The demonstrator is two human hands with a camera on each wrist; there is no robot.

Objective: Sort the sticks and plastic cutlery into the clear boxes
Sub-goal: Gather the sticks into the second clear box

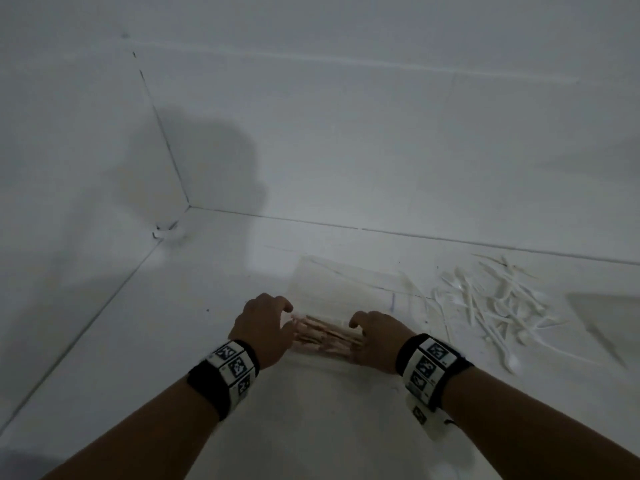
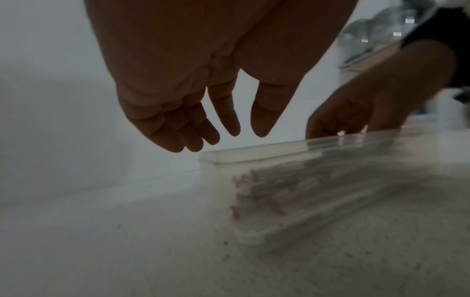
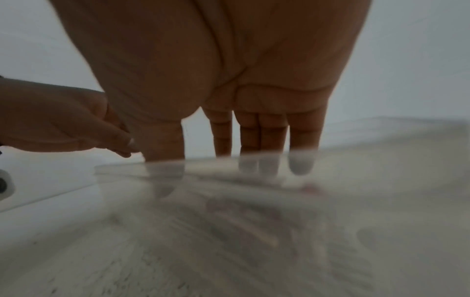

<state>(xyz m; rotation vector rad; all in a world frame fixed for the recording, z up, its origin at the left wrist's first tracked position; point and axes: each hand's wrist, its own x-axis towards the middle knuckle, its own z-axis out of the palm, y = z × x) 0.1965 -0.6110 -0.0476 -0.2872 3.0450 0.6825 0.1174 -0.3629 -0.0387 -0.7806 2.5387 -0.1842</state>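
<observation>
1. The fingers of the left hand are seen extended and slightly relaxed in the left wrist view, pointing downward above the near end of the clear box; nothing is held in them.
2. The fingers of the right hand are seen straight and pointing down in the right wrist view, with their tips dipped behind the transparent wall of the clear box; no grasp is shown.
3. In the head view, the two hands are placed at opposite ends of a bundle of wooden sticks, the left hand at the left end and the right hand at the right end. Whether the fingertips touch the sticks cannot be told from that view.
4. The sticks are seen lying lengthwise inside the clear box, some with pinkish ends; the picture is blurred through the plastic.
5. The clear box is set on the white surface directly in front of the person.
6. A loose pile of white plastic cutlery is spread on the surface to the right of the box, apart from it.
7. A second clear box is partly visible at the right edge, beyond the cutlery.
8. Banded wrist devices with black-and-white markers are worn on both wrists.
</observation>
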